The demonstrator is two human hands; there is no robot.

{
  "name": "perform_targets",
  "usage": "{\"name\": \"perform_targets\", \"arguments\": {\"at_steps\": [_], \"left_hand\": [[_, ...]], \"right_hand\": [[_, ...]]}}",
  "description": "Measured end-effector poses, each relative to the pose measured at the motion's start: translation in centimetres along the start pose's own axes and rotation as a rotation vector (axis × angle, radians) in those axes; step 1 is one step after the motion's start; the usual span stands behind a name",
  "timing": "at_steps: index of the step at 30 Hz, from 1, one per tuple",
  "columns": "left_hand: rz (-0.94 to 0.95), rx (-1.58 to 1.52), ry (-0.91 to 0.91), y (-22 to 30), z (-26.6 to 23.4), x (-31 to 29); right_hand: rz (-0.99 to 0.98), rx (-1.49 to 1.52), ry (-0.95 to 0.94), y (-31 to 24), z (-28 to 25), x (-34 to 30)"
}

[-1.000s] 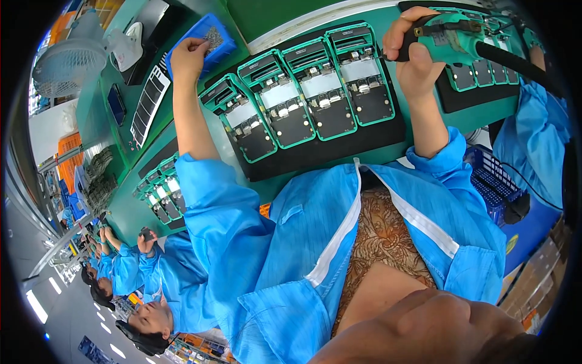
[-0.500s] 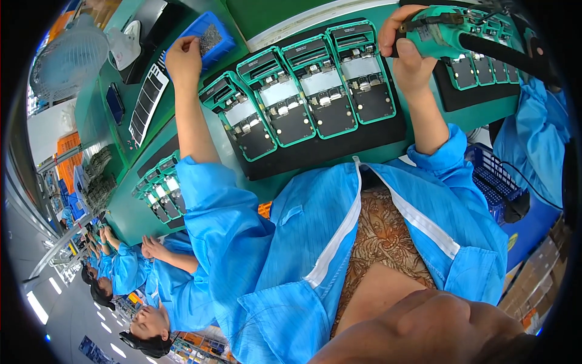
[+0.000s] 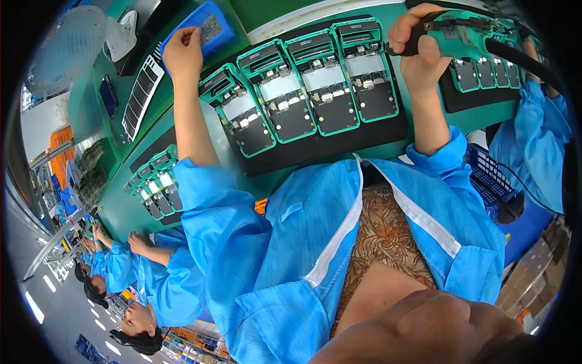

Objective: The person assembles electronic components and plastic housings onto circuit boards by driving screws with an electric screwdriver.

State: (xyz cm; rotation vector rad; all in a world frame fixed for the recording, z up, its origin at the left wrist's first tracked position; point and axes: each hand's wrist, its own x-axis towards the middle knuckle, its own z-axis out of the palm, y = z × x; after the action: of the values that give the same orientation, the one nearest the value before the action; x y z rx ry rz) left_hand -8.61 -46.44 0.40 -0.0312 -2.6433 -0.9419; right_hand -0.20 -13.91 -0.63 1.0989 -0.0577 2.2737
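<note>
"What surrounds the hands in the head view?"
"Four rectangular green-framed boards (image 3: 321, 79) lie side by side on the flat black mat (image 3: 339, 147). Beyond its far left corner, the left hand (image 3: 183, 56) overlaps a blue plastic bin (image 3: 225, 36) of small grey pieces (image 3: 211, 28)."
"Grips?"
"Left fingertips pinched together; contents unclear. Right hand (image 3: 421, 70) wraps a green-and-black tool (image 3: 459, 30) past the mat's right edge, thick black cable (image 3: 515, 59) obstructing."
"Room?"
"A bare strip of green surface (image 3: 260, 184) along the mat's near edge."
</note>
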Motion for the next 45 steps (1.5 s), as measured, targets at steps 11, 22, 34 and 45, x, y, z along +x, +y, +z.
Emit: {"name": "perform_targets", "arguments": {"at_steps": [11, 22, 34, 45], "left_hand": [[0.362, -0.087, -0.012, 11.0, 0.0, -6.8], [0.612, -0.307, -0.267, 17.9, 6.6, -16.3], [0.547, -0.373, -0.190, 17.7, 7.0, -16.6], [0.622, -0.225, -0.159, 17.7, 6.6, -16.5]], "right_hand": [[0.427, -1.068, 0.001, -5.6, 5.4, 2.1], [0.429, -0.871, -0.078, -4.9, 8.5, 2.3], [0.426, -0.847, -0.083, -4.7, 9.3, 2.3], [0.521, -1.014, -0.013, -3.3, 10.0, 1.3]]}}
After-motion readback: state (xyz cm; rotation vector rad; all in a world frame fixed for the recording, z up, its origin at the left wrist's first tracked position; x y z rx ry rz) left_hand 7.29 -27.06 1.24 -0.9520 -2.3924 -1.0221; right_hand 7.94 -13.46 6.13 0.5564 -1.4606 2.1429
